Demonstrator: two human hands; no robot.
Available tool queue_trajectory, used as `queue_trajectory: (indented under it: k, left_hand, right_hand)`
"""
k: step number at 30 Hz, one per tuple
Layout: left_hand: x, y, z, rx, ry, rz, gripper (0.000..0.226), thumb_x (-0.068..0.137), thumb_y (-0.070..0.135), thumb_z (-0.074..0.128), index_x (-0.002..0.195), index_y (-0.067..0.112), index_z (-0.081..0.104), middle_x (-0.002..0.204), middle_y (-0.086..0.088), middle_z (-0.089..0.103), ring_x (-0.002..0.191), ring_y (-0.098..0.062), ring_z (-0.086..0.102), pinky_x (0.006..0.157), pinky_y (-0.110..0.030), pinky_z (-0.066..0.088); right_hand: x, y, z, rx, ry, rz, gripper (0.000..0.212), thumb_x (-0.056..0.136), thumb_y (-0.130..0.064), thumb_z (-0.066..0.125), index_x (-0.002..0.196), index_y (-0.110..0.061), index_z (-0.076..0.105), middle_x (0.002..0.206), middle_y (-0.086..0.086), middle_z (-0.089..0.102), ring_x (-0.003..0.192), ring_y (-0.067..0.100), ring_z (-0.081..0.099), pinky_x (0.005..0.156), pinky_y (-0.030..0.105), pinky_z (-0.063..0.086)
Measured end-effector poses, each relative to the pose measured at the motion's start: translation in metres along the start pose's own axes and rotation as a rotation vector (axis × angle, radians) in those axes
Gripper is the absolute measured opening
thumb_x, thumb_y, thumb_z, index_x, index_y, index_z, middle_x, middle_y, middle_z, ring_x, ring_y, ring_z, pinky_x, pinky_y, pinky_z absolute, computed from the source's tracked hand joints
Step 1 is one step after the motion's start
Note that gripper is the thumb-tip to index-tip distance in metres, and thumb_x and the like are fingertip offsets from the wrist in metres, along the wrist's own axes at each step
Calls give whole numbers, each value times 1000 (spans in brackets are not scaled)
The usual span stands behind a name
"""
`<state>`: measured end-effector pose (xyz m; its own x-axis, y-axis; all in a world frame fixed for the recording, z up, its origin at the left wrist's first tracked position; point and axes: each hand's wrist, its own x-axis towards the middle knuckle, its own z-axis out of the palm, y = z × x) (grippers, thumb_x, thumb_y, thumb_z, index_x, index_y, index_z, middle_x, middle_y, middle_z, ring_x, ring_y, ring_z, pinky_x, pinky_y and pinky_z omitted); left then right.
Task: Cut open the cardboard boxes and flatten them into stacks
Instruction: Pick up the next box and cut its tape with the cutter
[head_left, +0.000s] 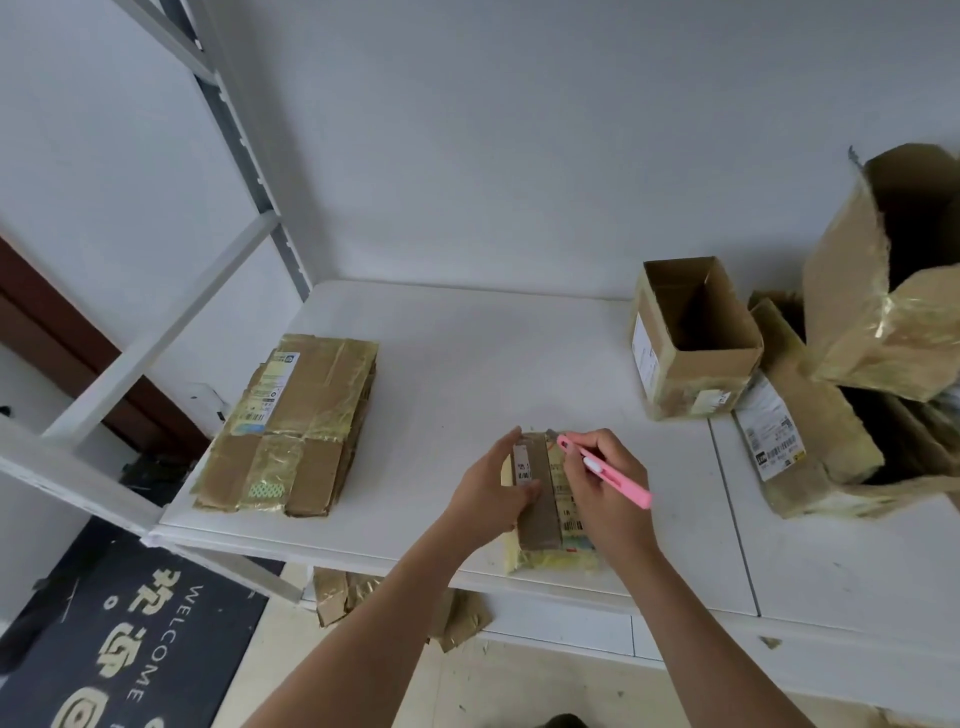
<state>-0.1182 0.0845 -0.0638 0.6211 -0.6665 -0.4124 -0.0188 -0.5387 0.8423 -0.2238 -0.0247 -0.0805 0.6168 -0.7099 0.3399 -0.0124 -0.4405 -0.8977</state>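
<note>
Nearest you, a dark welcome mat lies on the floor at lower left, and scraps of taped cardboard lie under the front edge of the white table.

At that front edge sits the small taped box you are working on, its near end just about level with the table's lip, so there is little table left on your side of it. Your left hand lies over the box's left side, fingers fairly straight across the top and thumb on the brown tape, pressing it down. Your right hand has its fingers curled round a pink utility knife, held like a pen; the blade tip points left and meets the box's far top edge, just beside your left fingertips.

To the left, well apart from the box, a stack of flattened boxes lies near the table's left edge. A wide stretch of bare tabletop runs between that stack and the boxes at right, back to the wall.

To the right and farther back, an open brown box stands upright; nothing shows inside its dark interior. Just beyond it, larger torn boxes wrapped in shiny tape lean piled on one another at the right edge, their openings dark.

At far left, a white shelf frame rises beside the table.
</note>
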Motion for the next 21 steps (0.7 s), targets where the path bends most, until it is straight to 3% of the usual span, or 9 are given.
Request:
queue_trajectory:
  k: [6,13,21]
  left_hand:
    - [-3,2,0,28,-2,10,67,95,19,59,150,39,28,143,1,43,106,-24,59,68,-40,62]
    - [-5,4,0,55,6,20,67,95,19,60,151,36,27,146,1,41,101,-22,59,63,-35,60]
    - [-6,7,3,22,29,12,67,95,14,59,151,33,28,142,-3,44,93,-26,64,44,-24,52]
  right_hand:
    - [-2,0,4,-22,29,-9,5,93,-8,64,95,-4,66,91,1,72,87,5,69,72,19,56]
    - [-3,0,7,-56,44,-47,4,92,-7,64,93,-3,65,90,4,72,85,10,70,71,21,57]
    - [4,-8,6,-183,-103,-51,3,92,-4,62,90,-3,60,82,10,66,75,19,64,60,21,51]
